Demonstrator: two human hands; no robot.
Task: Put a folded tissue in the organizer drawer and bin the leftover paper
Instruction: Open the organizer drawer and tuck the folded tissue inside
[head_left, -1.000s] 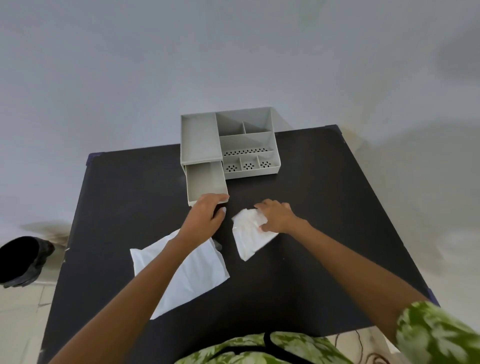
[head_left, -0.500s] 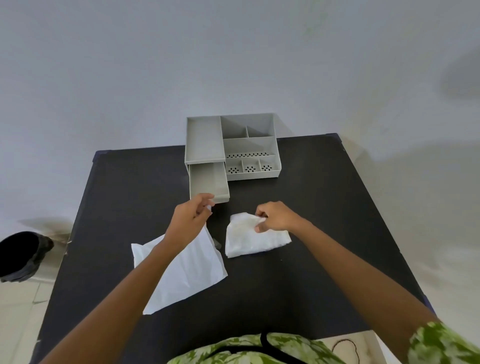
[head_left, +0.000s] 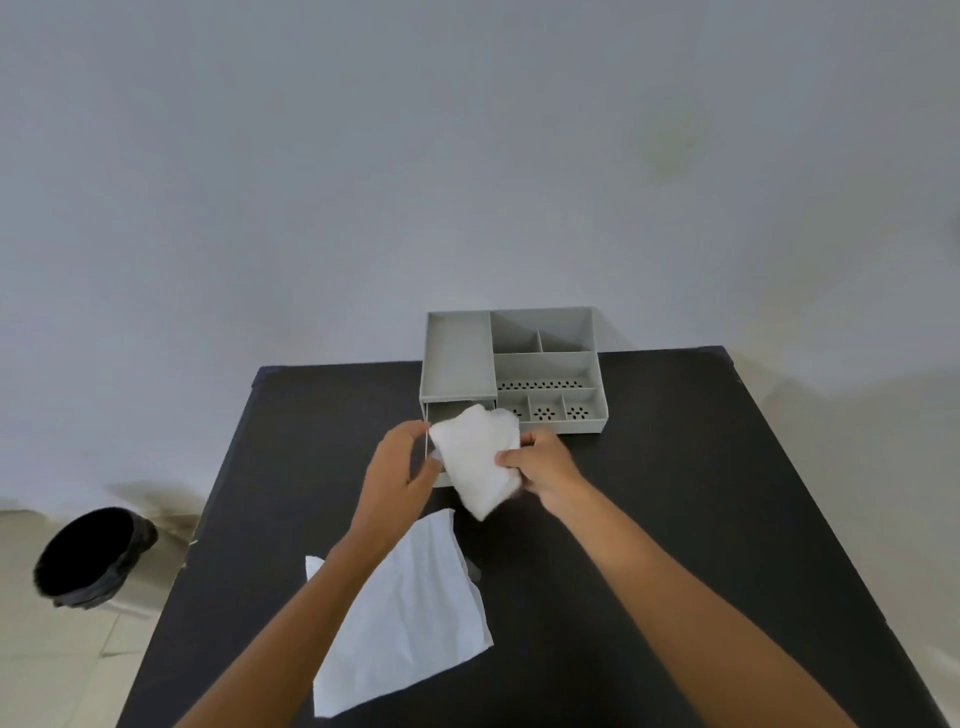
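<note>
A folded white tissue (head_left: 478, 462) is lifted off the table, just above the pulled-out drawer (head_left: 445, 411) of the grey organizer (head_left: 545, 364). My right hand (head_left: 540, 462) pinches the tissue's right edge. My left hand (head_left: 402, 470) holds its left edge with fingertips. The tissue hides most of the drawer. A larger flat sheet of white paper (head_left: 410, 618) lies on the black table (head_left: 649, 493) under my left forearm.
A black bin (head_left: 88, 556) stands on the floor to the left of the table. The organizer sits at the table's far edge against a pale wall. Bare black tabletop stretches to the right of my right arm.
The tissue has risen from the table and moved toward the drawer. My left hand came off the drawer front and joined the right on the tissue.
</note>
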